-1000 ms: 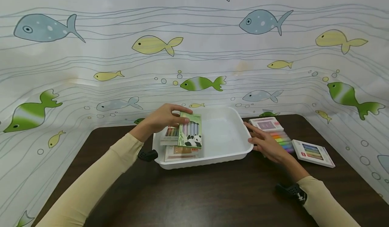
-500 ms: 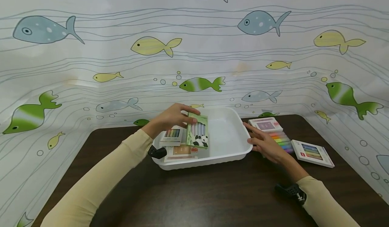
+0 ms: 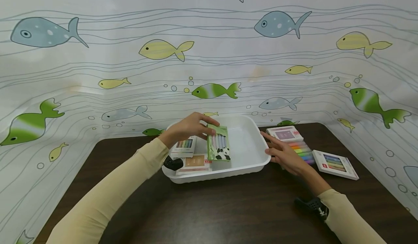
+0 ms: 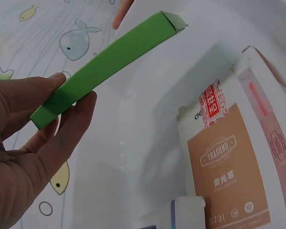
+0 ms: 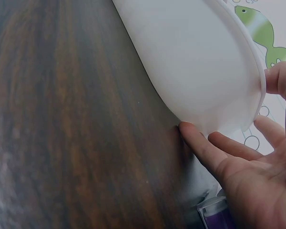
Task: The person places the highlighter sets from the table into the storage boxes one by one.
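Observation:
My left hand (image 3: 192,127) pinches a slim green box of pens (image 3: 219,150) with a panda printed on its front. In the left wrist view the box's green side (image 4: 109,62) lies between thumb and fingers. Beneath it is a white plastic tray (image 3: 246,148). On the tray's left side are a small white pen box (image 3: 183,148) and a white-and-brown highlighter box (image 4: 229,167), the latter flat on the tray floor. My right hand (image 3: 287,158) touches the tray's right edge, with extended fingertips (image 5: 187,128) against its outer wall.
Right of the tray lie a white box with a purple label (image 3: 285,133), a clear pack of rainbow-coloured markers (image 3: 302,150) and a white pen box (image 3: 335,165). All stand on a dark wooden table (image 3: 209,207). A fish-patterned sheet (image 3: 209,66) covers the walls behind.
My left hand has carried the green panda pen box rightward over the tray, uncovering more of the boxes at the left. My right hand stays at the tray's edge.

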### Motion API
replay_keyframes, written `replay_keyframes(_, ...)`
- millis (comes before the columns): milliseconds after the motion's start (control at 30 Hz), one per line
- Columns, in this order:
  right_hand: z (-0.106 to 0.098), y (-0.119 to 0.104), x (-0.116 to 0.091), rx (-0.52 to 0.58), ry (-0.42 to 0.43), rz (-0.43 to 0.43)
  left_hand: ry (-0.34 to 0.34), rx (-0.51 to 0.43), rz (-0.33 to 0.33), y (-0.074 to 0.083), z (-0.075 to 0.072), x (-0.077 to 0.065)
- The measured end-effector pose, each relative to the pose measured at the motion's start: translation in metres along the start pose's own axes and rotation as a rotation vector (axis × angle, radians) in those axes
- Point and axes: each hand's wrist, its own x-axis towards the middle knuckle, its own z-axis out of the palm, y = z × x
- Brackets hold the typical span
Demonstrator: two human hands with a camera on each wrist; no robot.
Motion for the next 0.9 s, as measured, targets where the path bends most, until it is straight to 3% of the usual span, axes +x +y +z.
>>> replay_keyframes(300, 0.001, 0.001, 0.0, 0.013, 0.003, 0.012, -0.025, 0.028, -0.025, 0.007, 0.012, 0.008)
replay_keyframes(700, 0.003, 0.0, 0.0, 0.005, 0.006, 0.009, -0.054, 0.025, -0.053, 0.001, 0.022, 0.016)
replay_keyframes(767, 0.003, 0.0, 0.0, 0.009, 0.005, 0.01, -0.065, 0.06, -0.059, 0.0, 0.021, 0.016)
replay_keyframes(900, 0.0, 0.0, 0.0, 0.02, 0.01, 0.012, -0.078, 0.26, -0.054, -0.001, 0.019, 0.014)
